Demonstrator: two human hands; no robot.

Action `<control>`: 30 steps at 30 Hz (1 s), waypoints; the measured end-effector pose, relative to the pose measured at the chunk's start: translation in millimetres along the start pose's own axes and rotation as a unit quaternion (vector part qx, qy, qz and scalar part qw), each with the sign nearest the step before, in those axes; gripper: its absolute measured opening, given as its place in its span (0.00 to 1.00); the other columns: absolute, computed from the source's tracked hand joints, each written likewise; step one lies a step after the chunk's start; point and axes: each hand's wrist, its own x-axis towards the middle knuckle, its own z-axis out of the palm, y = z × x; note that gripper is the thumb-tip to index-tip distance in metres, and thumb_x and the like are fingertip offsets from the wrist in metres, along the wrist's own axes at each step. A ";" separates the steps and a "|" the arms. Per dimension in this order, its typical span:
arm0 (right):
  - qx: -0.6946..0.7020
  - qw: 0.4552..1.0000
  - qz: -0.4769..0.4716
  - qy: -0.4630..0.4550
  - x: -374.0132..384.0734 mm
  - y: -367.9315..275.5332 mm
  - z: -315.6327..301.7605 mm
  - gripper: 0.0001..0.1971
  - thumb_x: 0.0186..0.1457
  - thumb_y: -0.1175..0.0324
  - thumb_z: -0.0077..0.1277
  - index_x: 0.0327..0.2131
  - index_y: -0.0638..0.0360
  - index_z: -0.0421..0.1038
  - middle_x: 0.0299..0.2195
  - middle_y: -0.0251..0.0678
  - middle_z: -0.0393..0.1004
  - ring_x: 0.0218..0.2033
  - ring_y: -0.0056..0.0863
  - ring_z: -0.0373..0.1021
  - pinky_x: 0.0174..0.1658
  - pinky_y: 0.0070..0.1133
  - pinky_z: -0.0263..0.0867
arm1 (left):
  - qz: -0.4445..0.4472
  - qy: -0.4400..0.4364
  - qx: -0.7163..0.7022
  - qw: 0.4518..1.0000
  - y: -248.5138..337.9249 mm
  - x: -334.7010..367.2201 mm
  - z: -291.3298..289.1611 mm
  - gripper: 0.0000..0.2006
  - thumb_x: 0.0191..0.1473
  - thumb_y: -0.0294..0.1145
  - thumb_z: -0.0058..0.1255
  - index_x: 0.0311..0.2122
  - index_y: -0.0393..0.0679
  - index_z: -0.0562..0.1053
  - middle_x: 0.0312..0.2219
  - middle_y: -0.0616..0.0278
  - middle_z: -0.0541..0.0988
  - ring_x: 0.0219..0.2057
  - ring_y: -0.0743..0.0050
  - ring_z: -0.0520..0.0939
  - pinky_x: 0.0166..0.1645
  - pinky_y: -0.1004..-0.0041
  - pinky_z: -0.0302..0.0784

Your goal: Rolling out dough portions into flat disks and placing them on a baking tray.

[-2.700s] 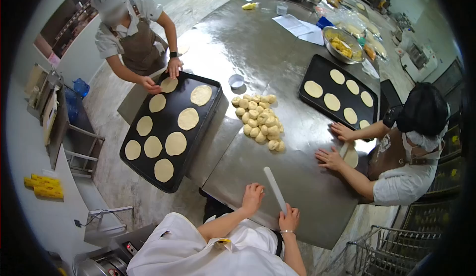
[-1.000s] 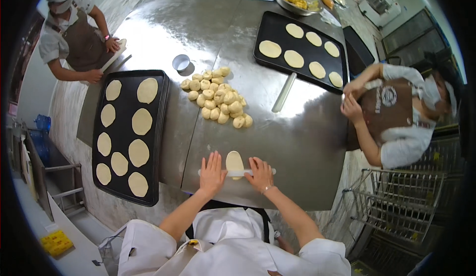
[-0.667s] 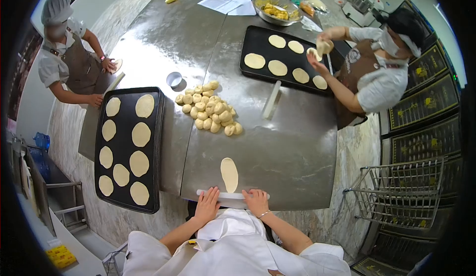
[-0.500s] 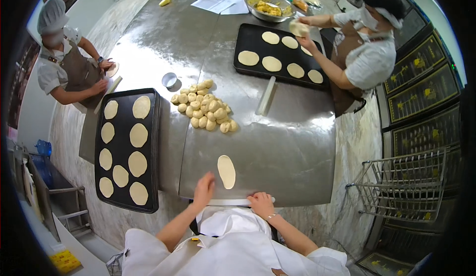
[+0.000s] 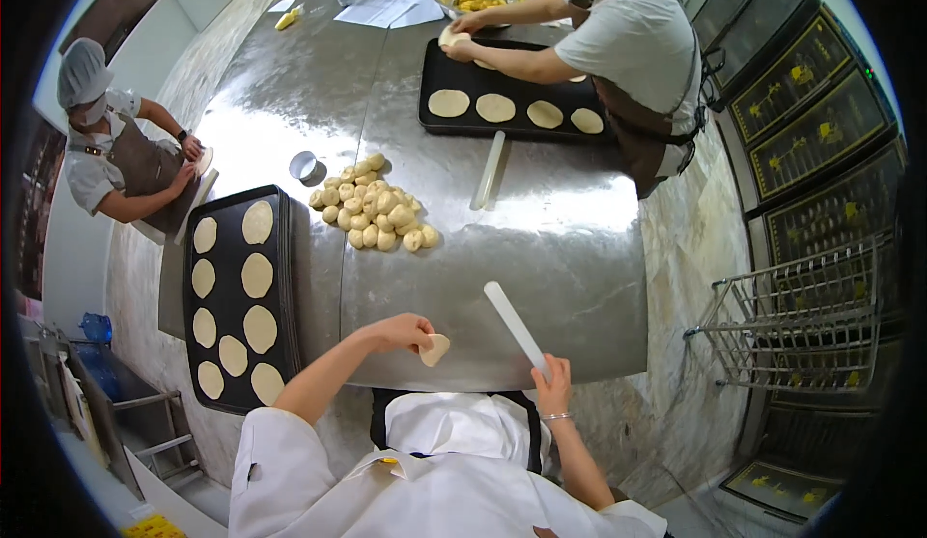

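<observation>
My left hand (image 5: 406, 330) pinches a flat piece of rolled dough (image 5: 435, 350) by its edge and holds it above the near part of the steel table. In my right hand (image 5: 552, 384) is a white rolling pin (image 5: 516, 325), gripped at its near end and pointing away to the far left. Beyond my hands, a heap of dough balls (image 5: 379, 212) lies on the table. Left of my left arm, a black baking tray (image 5: 232, 277) carries several flat dough rounds, among them an oval one (image 5: 260, 329) near its right edge.
A metal ring (image 5: 303, 164) stands behind the heap. Another rolling pin (image 5: 490, 171) lies at centre right. One co-worker (image 5: 637, 41) handles dough over a second black tray (image 5: 435, 130); another (image 5: 126, 152) works at the left edge. A bowl of yellow filling (image 5: 454, 2) and papers (image 5: 381, 11) sit at the back.
My left hand has picked the flat dough up off the table. My right hand has lifted the rolling pin from the table's near edge and tilted it. The right co-worker has leaned over the tray.
</observation>
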 end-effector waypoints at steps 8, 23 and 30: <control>-0.094 0.976 -0.169 -0.102 74.5 -64.2 51.6 0.23 0.45 0.66 0.66 0.49 0.49 0.76 0.40 0.35 0.73 0.46 0.37 0.70 0.48 0.35 0.65 | 0.117 0.511 -0.118 0.843 -104.3 -0.2 85.6 0.24 0.58 0.31 0.59 0.57 0.35 0.67 0.51 0.49 0.74 0.53 0.57 0.75 0.60 0.63 0.71; -0.241 0.911 -0.296 -0.156 176.3 -89.5 180.5 0.23 0.60 0.55 0.51 0.56 0.53 0.72 0.44 0.36 0.73 0.47 0.36 0.69 0.53 0.39 0.64 | 0.085 0.613 0.359 0.698 -85.4 64.7 -18.5 0.33 0.64 0.43 0.46 0.69 0.37 0.57 0.70 0.51 0.56 0.72 0.52 0.53 0.72 0.39 0.43; -0.229 0.787 -0.446 -0.360 207.3 -79.6 181.2 0.27 0.56 0.42 0.55 0.49 0.55 0.74 0.33 0.34 0.74 0.36 0.34 0.73 0.37 0.32 0.71 | 0.079 0.612 0.317 0.720 -66.5 61.6 -44.6 0.36 0.64 0.45 0.46 0.71 0.37 0.51 0.72 0.51 0.49 0.73 0.52 0.47 0.72 0.39 0.40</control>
